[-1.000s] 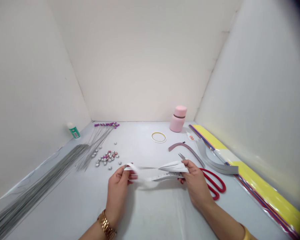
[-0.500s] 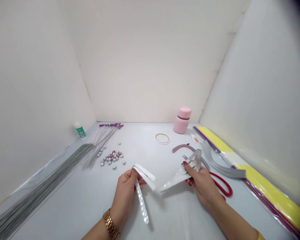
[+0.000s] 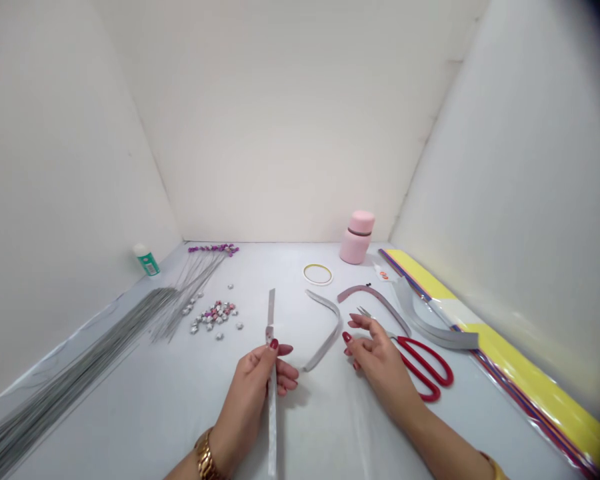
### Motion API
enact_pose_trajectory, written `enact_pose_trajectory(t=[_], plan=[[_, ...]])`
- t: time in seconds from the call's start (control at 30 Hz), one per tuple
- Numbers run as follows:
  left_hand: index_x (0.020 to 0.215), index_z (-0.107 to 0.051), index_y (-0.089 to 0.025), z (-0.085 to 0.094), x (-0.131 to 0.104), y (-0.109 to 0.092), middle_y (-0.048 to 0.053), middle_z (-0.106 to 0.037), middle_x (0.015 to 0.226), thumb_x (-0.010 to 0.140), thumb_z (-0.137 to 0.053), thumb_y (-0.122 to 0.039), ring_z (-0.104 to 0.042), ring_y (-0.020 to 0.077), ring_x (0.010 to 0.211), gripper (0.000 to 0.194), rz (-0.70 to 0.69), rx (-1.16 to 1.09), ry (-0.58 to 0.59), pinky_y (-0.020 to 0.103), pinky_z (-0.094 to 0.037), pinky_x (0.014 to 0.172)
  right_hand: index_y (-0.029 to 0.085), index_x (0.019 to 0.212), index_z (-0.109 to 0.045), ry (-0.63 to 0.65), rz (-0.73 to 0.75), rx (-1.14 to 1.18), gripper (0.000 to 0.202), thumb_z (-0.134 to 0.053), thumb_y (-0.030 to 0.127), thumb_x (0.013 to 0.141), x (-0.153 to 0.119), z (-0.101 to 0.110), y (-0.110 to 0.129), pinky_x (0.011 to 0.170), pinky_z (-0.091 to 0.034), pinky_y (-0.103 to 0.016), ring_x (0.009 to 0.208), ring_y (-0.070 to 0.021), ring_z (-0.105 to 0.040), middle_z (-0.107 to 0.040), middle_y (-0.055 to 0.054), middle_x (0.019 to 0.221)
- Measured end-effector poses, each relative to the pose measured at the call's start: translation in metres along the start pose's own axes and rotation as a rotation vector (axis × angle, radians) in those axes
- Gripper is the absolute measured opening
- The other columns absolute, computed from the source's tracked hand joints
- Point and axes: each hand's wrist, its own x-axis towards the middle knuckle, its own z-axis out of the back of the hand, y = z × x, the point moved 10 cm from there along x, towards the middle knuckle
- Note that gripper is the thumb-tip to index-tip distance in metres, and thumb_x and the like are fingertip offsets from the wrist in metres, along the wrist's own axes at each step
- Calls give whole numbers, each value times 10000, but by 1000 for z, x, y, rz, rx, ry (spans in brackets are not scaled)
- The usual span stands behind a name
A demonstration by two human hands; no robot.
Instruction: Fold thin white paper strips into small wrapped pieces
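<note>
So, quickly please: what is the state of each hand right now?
Left hand: closed on a silver paper strip, held upright.
Right hand: open, holding nothing, beside the red scissors.

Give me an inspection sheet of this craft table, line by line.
Surface: pale grey tabletop.
Job's things: shiny silver paper strip, upright in the left hand; curved silver strip lying beside the right hand.
Clutter: red-handled scissors, bundle of grey wires, small foil stars, pink jar, tape ring, green glue bottle, yellow paper sheets.
Grippers: left hand pinching the strip; right hand open, empty.
Cables: nothing seen.
Surroundings: plain white walls.
</note>
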Motion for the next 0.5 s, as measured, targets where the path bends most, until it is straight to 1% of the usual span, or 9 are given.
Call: enact_pose_trajectory(t=[0.03, 0.1, 0.2, 0.23, 0.3, 0.33, 0.37, 0.43, 0.5], plan=[[904, -588, -94, -5, -1, 2, 57, -646, 639, 821, -464, -425, -571, 106, 552, 363, 9, 8, 29, 190, -410, 528, 212, 1066, -496, 13, 30, -35, 384, -595, 354, 723, -3, -3, 4, 461, -409, -213, 546, -109, -522, -584, -19, 848], [903, -588, -91, -18, -4, 8, 57, -643, 635, 827, -465, -405, -571, 101, 536, 346, 37, 16, 108, 189, -409, 521, 186, 1018, -537, 91, 51, -39, 342, -592, 364, 730, -11, -17, 8, 486, -403, -215, 533, -102, -487, -569, 0, 736], [885, -598, -88, -36, -10, 20, 67, -647, 641, 832, -460, -394, -582, 105, 532, 339, 88, 32, 246, 187, -402, 510, 161, 963, -582, 358, -24, 69, 343, -622, 388, 709, -31, -55, 6, 481, -394, -224, 505, -99, -481, -561, 3, 674], [841, -608, -85, -42, -12, 23, 74, -648, 638, 829, -463, -398, -582, 107, 529, 345, 94, 53, 294, 188, -398, 506, 163, 964, -577, 446, -57, 133, 352, -624, 398, 706, -39, -67, 5, 479, -398, -233, 491, -103, -492, -559, 9, 648], [746, -619, -82, -50, -16, 26, 84, -649, 626, 824, -463, -412, -580, 110, 522, 373, 87, 110, 371, 191, -390, 504, 166, 873, -575, 571, -104, 265, 294, -584, 425, 734, -52, -86, 5, 488, -417, -263, 468, -130, -524, -502, 41, 528], [708, -619, -83, -52, -18, 27, 84, -647, 613, 822, -461, -421, -575, 110, 516, 390, 77, 138, 396, 193, -386, 505, 162, 812, -575, 599, -115, 299, 269, -585, 420, 735, -55, -90, 5, 486, -417, -270, 460, -134, -524, -492, 43, 508], [691, -620, -85, -53, -18, 27, 80, -642, 598, 819, -457, -430, -570, 110, 512, 402, 69, 161, 408, 194, -381, 504, 159, 748, -575, 587, -120, 314, 253, -603, 408, 721, -55, -90, 5, 475, -407, -265, 443, -126, -507, -484, 45, 499], [701, -621, -89, -53, -19, 27, 67, -632, 574, 814, -454, -443, -564, 111, 510, 407, 72, 188, 407, 192, -371, 500, 147, 634, -572, 530, -113, 294, 241, -646, 370, 686, -49, -84, 4, 454, -368, -237, 435, -100, -463, -493, 35, 518], [743, -618, -91, -52, -18, 29, 62, -630, 581, 805, -464, -445, -567, 115, 513, 391, 96, 183, 385, 194, -370, 501, 136, 604, -584, 474, -112, 237, 223, -662, 334, 672, -43, -75, 3, 444, -323, -211, 451, -82, -421, -503, 28, 540]])
